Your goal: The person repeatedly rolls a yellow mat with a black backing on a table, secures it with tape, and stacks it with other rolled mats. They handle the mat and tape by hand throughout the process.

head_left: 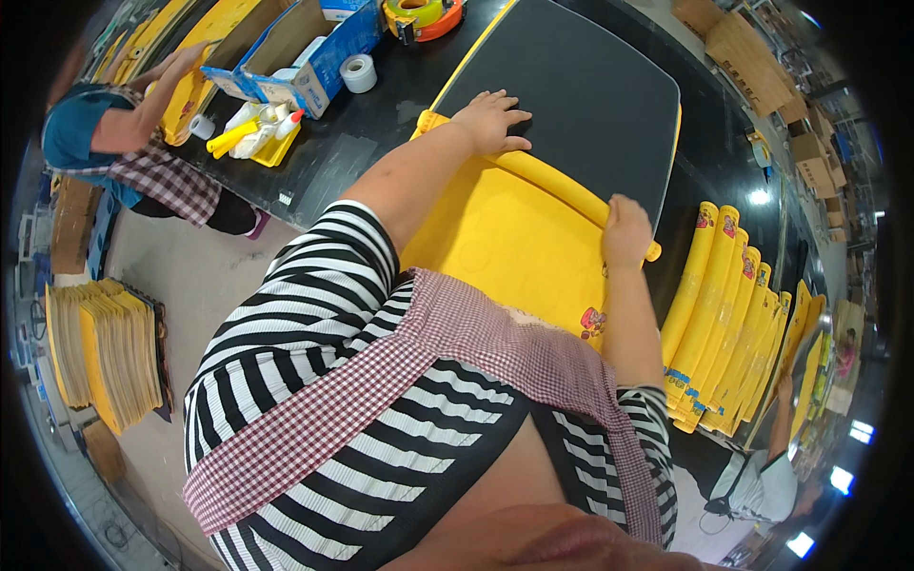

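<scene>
Landmark: yellow mat (pixel 505 238), half rolled, lying on the dark surface (pixel 381 143) in front of the body.
Roll: rolled edge (pixel 562 195) running diagonally across the far end of the yellow mat, black sheet (pixel 581 105) just beyond it.
Left hand (pixel 490 119): flat, fingers spread apart, pressing at the left end of the rolled edge, partly on the black sheet.
Right hand (pixel 625 231): fingers curled and clamped over the right end of the rolled edge.
Right of mat: finished yellow rolls (pixel 719 305) side by side.
Left of mat: tape roll (pixel 358 73), blue box (pixel 305 57), another person's arm (pixel 143 105).
</scene>
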Demonstrator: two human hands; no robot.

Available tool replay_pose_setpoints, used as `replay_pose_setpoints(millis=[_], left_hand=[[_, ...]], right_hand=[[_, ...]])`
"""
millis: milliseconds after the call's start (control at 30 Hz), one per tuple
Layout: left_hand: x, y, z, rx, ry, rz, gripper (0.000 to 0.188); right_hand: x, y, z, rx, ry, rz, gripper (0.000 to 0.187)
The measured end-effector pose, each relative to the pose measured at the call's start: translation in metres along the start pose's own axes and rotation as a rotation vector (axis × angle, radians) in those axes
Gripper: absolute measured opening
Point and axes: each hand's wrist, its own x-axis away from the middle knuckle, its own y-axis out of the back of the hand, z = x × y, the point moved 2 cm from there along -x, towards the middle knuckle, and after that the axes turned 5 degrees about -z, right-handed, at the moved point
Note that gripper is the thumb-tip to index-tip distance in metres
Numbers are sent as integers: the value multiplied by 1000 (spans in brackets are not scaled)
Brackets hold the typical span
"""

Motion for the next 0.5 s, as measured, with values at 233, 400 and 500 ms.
replay_pose_setpoints(millis=[233, 400, 500], left_hand=[[35, -14, -20, -6, -188, -458, 16], [48, -9, -32, -53, -279, -601, 39], [15, 4, -23, -74, -110, -120, 48]], right_hand=[[47, -9, 25, 86, 89, -81, 79], [7, -5, 17, 65, 67, -119, 71], [-10, 7, 9, -46, 82, -19, 59]])
